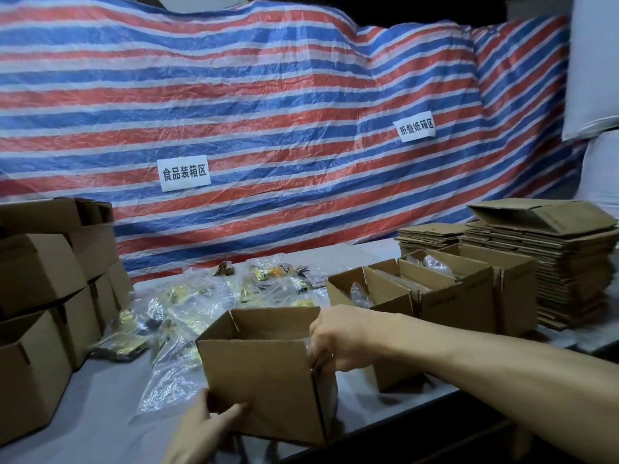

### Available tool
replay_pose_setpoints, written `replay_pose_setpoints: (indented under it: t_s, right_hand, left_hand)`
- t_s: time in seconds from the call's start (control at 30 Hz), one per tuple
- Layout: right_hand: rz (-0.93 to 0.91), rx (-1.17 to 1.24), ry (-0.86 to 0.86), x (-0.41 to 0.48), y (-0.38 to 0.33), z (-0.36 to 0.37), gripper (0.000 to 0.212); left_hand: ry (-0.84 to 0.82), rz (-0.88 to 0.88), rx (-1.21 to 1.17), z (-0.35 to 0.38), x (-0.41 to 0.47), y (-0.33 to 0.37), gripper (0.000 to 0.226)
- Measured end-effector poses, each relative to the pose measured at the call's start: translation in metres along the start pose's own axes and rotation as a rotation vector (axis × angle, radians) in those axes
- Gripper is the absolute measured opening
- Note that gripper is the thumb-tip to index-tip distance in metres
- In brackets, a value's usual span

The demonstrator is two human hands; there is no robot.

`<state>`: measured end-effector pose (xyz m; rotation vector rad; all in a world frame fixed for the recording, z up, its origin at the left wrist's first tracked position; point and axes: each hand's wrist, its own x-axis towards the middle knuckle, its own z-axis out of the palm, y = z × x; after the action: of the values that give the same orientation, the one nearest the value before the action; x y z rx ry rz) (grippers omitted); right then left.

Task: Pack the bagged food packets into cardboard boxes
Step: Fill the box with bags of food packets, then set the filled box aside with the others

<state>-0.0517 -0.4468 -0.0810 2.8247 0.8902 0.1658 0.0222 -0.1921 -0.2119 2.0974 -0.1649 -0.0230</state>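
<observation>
An open cardboard box (pixel 264 380) stands at the near edge of the grey table (pixel 100 406), flaps up, its inside hidden from view. My left hand (pixel 204 430) grips its lower left corner, thumb on the front face. My right hand (pixel 331 336) holds the box's right rim, fingers curled over the side flap. Behind and left of the box lies a heap of bagged food packets (pixel 207 303) in clear plastic with yellow and black wrappers.
Closed boxes (pixel 43 289) are stacked at the left. Open boxes (pixel 435 289) holding packets stand at the right, with piles of flat cardboard (pixel 569 262) behind them. A striped tarpaulin (pixel 268 112) with two paper signs hangs behind the table.
</observation>
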Motion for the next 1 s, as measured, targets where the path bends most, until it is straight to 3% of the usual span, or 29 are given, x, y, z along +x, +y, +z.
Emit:
replay_pose_setpoints:
  t_s: [0.2,0.37,0.43,0.5,0.6,0.73,1.0]
  right_hand:
    - [-0.083,-0.091,0.091,-0.01,-0.002,-0.04,0.027]
    - [-0.102,-0.115,0.287,-0.023,0.021,-0.087,0.023]
    - [-0.079,-0.051,0.337,-0.029,0.035,-0.104,0.022]
    - [-0.024,-0.021,0.357,-0.033,0.05,-0.118,0.023]
    - [0.065,-0.063,0.369,-0.037,0.077,-0.131,0.021]
    - [0.192,-0.128,0.403,-0.042,0.121,-0.136,0.02]
    - [0.422,-0.22,0.306,-0.043,0.222,-0.098,0.022]
  left_hand:
    - [0.138,0.062,-0.224,-0.01,0.003,0.038,0.024]
    - [0.238,0.173,-0.362,-0.008,0.005,0.089,0.048]
    - [0.235,0.2,-0.362,0.001,-0.001,0.112,0.068]
    - [0.185,0.219,-0.355,0.014,0.0,0.133,0.072]
    - [0.062,0.319,-0.283,0.04,0.009,0.157,0.058]
    - [0.049,0.544,-0.151,0.077,0.034,0.184,0.028]
    - [-0.073,0.638,-0.109,0.119,0.089,0.213,0.009]
